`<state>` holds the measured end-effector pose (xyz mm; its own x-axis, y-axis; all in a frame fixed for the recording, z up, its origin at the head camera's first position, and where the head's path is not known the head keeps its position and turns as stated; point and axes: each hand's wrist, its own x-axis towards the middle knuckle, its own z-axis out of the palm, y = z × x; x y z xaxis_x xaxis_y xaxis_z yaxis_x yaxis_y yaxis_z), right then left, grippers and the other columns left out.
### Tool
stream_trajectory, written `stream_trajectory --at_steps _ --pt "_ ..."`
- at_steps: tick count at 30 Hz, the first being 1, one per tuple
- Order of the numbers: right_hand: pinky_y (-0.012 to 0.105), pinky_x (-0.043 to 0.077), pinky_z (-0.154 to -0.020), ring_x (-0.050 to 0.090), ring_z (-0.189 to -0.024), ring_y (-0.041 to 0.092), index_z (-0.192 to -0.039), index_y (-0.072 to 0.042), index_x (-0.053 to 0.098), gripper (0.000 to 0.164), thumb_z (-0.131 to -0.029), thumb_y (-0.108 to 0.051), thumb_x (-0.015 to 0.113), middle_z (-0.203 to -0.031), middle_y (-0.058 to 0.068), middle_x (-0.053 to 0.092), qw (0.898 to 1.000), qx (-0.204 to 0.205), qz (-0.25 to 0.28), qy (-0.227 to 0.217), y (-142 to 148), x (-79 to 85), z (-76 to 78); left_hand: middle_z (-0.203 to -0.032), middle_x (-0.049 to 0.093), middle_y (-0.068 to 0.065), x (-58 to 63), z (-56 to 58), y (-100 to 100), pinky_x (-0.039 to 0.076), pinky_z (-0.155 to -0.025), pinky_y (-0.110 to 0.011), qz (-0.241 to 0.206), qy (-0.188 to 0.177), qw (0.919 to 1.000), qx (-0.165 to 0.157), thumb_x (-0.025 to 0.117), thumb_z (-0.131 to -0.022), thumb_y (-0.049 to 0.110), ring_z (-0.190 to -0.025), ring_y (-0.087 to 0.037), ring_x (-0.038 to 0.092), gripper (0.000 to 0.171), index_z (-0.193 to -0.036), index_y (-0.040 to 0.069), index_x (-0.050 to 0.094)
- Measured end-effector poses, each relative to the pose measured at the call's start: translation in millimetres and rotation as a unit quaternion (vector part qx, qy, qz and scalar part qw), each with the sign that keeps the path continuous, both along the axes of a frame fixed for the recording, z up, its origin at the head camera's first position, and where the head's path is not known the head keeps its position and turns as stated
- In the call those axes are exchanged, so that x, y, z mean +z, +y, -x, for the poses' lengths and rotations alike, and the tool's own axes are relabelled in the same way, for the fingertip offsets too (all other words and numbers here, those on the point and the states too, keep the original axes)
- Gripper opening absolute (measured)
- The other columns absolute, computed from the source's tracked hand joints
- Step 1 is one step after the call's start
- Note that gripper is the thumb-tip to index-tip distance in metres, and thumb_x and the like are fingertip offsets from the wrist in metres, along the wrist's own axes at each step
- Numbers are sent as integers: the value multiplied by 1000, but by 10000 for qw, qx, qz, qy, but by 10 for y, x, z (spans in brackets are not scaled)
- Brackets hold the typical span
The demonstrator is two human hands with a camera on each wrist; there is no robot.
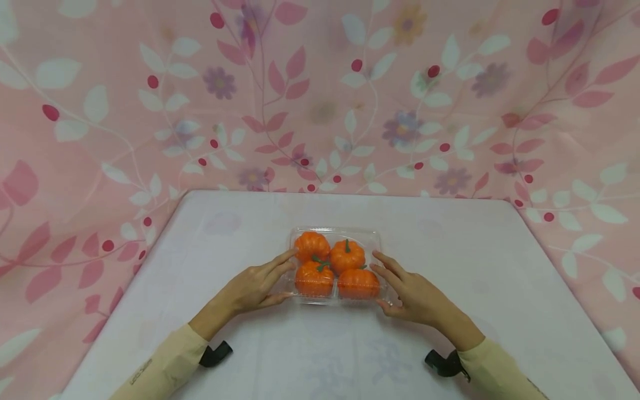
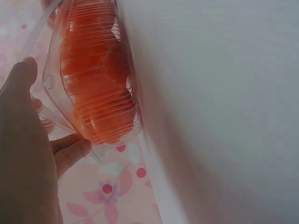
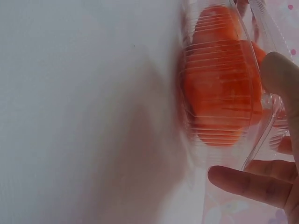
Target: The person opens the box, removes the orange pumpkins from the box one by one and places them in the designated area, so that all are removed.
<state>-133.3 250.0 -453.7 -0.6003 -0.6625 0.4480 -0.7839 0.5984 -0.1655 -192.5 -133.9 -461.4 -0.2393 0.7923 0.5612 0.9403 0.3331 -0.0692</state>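
A clear plastic clamshell box (image 1: 332,230) on the table holds several small orange pumpkins (image 1: 347,256) with green stems. My left hand (image 1: 257,286) holds the box's left side, thumb at the front corner and fingers further back along the edge. In the left wrist view, its fingertips (image 2: 80,150) are right at the rim by a corner. At the box's right side is my right hand (image 1: 412,294). Its thumb (image 3: 275,70) lies at the rim, while the fingers (image 3: 247,184) stretch out fairly straight beside the far corner. Ribbed side walls blur the pumpkins in both wrist views.
The box sits near the middle of a table (image 1: 240,222) under a white cloth. A pink floral curtain (image 1: 320,111) hangs behind the table's back edge. Black devices (image 1: 216,354) stick out at both sleeve cuffs.
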Motion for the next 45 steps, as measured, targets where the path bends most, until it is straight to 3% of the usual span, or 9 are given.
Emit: stream_trajectory --at_steps 7,15,19,24,28,31,35,41,45 --pt "5 38 -51 40 -52 -7 -131 0 55 64 -72 -17 74 -143 14 47 9997 132 174 82 -19 -1 2 -141 50 -25 -1 -1 -14 58 -61 -21 50 -34 10000 24 76 -82 34 -72 -15 70 63 -127 -4 54" --pt "5 38 -49 44 -49 -7 -130 -5 58 64 -68 -6 73 -140 11 53 9992 261 50 286 32 52 10 -139 52 -26 -21 -11 -5 58 -61 -21 -72 -120 9999 -15 50 -99 45 -73 -15 69 54 -124 -3 55" --pt "7 44 -52 51 -51 -1 -134 -7 57 68 -70 -12 77 -146 8 49 9994 300 156 65 88 85 20 -140 51 -26 -7 -4 -8 60 -68 -25 -201 -299 9993 -49 57 -95 45 -87 -18 71 56 -124 -3 56" --pt "12 49 -53 57 -56 5 -140 -3 51 75 -77 -30 80 -154 6 42 9982 140 549 177 127 20 18 -142 49 -25 6 7 -48 59 -83 -33 -353 -604 9976 24 69 -89 45 -108 -26 68 62 -128 0 56" --pt "16 52 -58 60 -71 10 -145 1 44 82 -82 -42 77 -151 14 44 9935 17 1122 188 127 -70 7 -149 42 -24 2 8 -64 56 -91 -33 -432 -894 9950 146 68 -89 49 -119 -30 62 71 -135 -2 50" --pt "19 56 -69 62 -101 17 -146 5 40 88 -82 -44 77 -150 22 42 9895 -7 1447 -21 121 -138 -2 -155 34 -23 3 12 -61 49 -103 -30 -546 -1129 9920 146 69 -88 49 -129 -33 53 82 -142 -7 42" --pt "21 55 -88 42 -138 23 -148 8 32 97 -79 -39 82 -154 27 33 9858 -48 1621 -431 129 -206 11 -159 28 -19 17 29 -51 32 -116 -26 -656 -1428 9874 162 74 -84 47 -141 -31 41 94 -148 -6 31" --pt "22 49 -101 27 -148 17 -154 3 21 108 -73 -24 87 -159 24 24 9814 -264 1618 -1001 121 -235 79 -162 21 -16 29 82 -39 32 -117 -31 -597 -1798 9810 410 77 -81 47 -146 -27 33 106 -152 -6 20" --pt "40 52 -100 31 -146 20 -156 -3 15 113 -72 -21 88 -162 17 21 9787 -502 1547 -1251 97 -254 135 -164 16 -14 11 140 -23 34 -115 -39 -569 -2142 9731 622 81 -78 41 -148 -27 29 113 -155 -4 12"
